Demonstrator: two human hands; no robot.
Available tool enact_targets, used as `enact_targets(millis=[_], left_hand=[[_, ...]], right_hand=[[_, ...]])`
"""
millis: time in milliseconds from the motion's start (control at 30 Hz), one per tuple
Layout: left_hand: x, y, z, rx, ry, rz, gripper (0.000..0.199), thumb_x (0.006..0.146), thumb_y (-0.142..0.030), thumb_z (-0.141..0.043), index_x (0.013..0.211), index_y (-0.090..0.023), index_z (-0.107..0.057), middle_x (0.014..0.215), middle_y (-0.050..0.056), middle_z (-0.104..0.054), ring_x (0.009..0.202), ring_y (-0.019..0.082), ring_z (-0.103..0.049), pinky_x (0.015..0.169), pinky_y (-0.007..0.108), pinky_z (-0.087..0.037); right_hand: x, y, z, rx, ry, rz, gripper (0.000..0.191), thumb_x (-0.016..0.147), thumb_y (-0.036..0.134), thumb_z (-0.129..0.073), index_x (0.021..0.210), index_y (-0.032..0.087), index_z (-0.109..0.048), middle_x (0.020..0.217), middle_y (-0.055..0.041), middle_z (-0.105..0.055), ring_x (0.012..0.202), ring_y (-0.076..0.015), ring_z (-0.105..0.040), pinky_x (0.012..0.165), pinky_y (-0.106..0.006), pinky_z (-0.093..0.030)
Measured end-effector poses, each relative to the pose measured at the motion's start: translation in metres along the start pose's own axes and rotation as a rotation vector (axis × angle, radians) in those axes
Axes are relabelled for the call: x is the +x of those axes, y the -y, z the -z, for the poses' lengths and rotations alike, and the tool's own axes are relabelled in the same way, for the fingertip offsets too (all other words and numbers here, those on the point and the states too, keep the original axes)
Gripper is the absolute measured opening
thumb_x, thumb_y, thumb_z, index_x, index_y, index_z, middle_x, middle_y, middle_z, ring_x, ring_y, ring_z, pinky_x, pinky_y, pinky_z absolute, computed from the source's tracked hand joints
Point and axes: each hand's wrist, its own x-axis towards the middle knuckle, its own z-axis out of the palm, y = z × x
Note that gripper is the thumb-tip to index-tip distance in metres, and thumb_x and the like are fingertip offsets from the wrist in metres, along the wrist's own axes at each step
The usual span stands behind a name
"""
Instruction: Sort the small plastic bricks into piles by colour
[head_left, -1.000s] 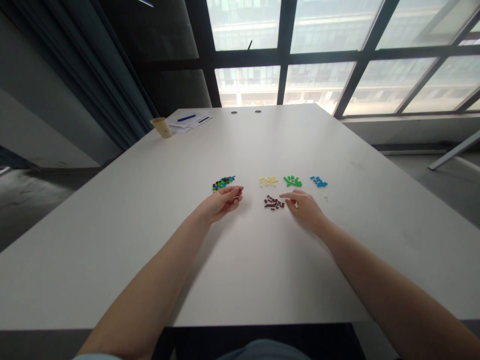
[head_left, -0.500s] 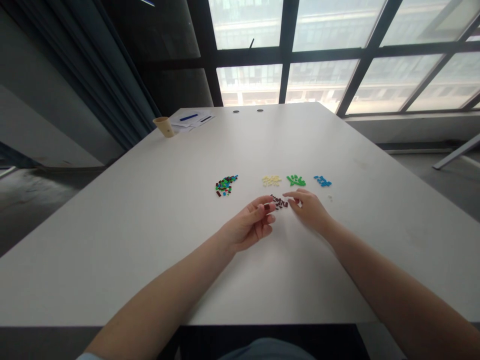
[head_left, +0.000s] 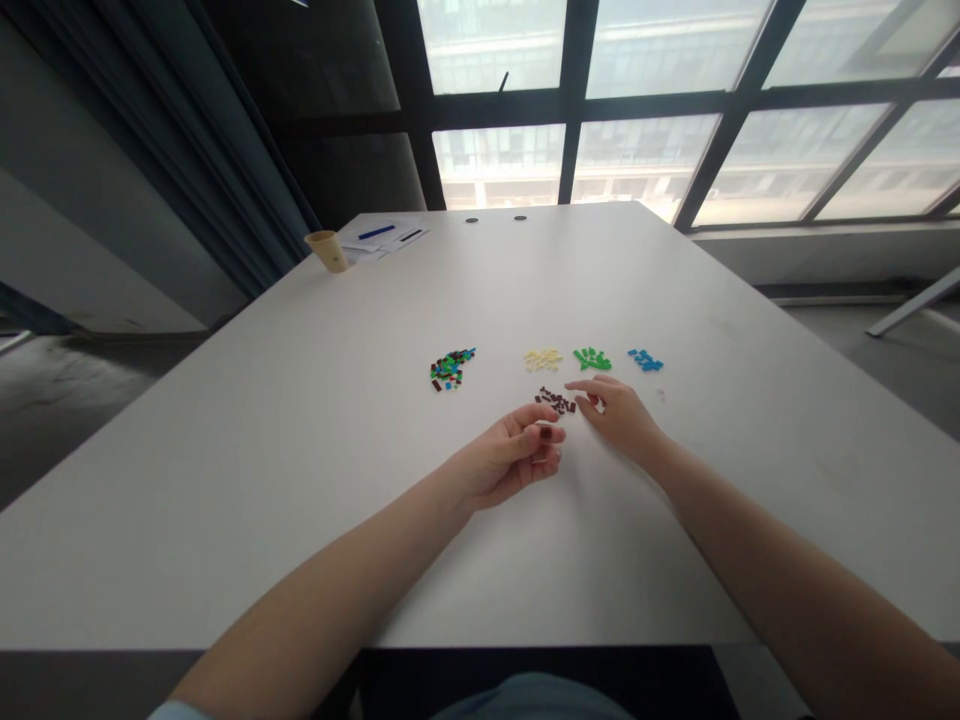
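Observation:
My left hand (head_left: 514, 458) is closed on a small dark brown brick (head_left: 546, 433), pinched at the fingertips just above the table. Right beyond it lies a loose pile of dark brown bricks (head_left: 555, 399), partly covered by my left fingers. At the right edge of that pile rests my right hand (head_left: 615, 412), its index finger stretched out and thumb apart, with nothing seen between them. Behind the brown pile, in a row, are cream-yellow bricks (head_left: 543, 359), green bricks (head_left: 592, 359) and blue bricks (head_left: 646, 360). A mixed-colour heap of bricks (head_left: 452, 368) sits to the left.
On the white table (head_left: 300, 430), a beige paper cup (head_left: 328, 252) stands at the far left edge, beside papers (head_left: 367, 247) with a blue pen (head_left: 376, 232) on top. A few pale bits (head_left: 660, 392) lie right of my right hand. Windows rise behind the table.
My left hand has shifted slightly right and toward me, with the brown brick still pinched. More of the brown pile shows now. My right hand has hardly moved.

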Motion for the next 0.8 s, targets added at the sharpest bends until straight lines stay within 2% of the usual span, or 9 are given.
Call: enact_targets(millis=[800], left_hand=[[0.0009,0.0004,0.0001,0.007,-0.037,-0.003,0.031,0.056,-0.029,-0.079,0.080,-0.019,-0.062,0.066,-0.005,-0.065,0.057,0.004,-0.059,0.060,0.016,-0.045]], right_hand=[[0.0004,0.0043,0.0027,-0.010,-0.005,-0.017,0.027,0.077,0.020,-0.050,0.097,0.019,-0.068,0.065,-0.0008,-0.052,0.064,-0.0135,-0.049,0.066,-0.026,-0.040]])
